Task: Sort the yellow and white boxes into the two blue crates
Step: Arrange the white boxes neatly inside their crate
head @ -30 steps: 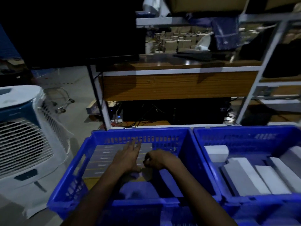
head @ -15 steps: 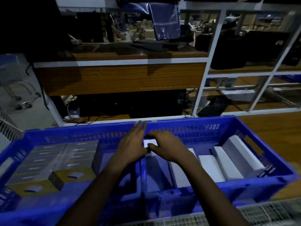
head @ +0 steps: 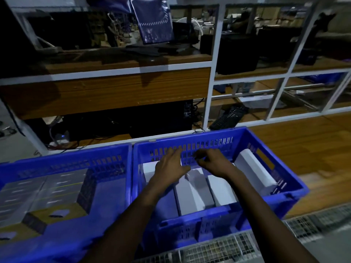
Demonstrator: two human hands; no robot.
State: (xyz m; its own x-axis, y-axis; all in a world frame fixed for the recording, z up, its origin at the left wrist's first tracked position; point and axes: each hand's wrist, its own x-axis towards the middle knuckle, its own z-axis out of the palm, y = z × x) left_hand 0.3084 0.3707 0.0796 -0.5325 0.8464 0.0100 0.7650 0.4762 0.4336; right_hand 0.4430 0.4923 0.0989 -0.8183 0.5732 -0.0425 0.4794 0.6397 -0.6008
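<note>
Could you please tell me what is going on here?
A person is sorting boxes into two crates. Both hands are in the right blue crate, above the white boxes lying side by side. The left hand is spread open; the right hand is curled, and whether it holds anything cannot be seen. The left blue crate holds stacked yellow boxes.

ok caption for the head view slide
left hand and right hand over white boxes in right crate; yellow boxes in left crate
</note>
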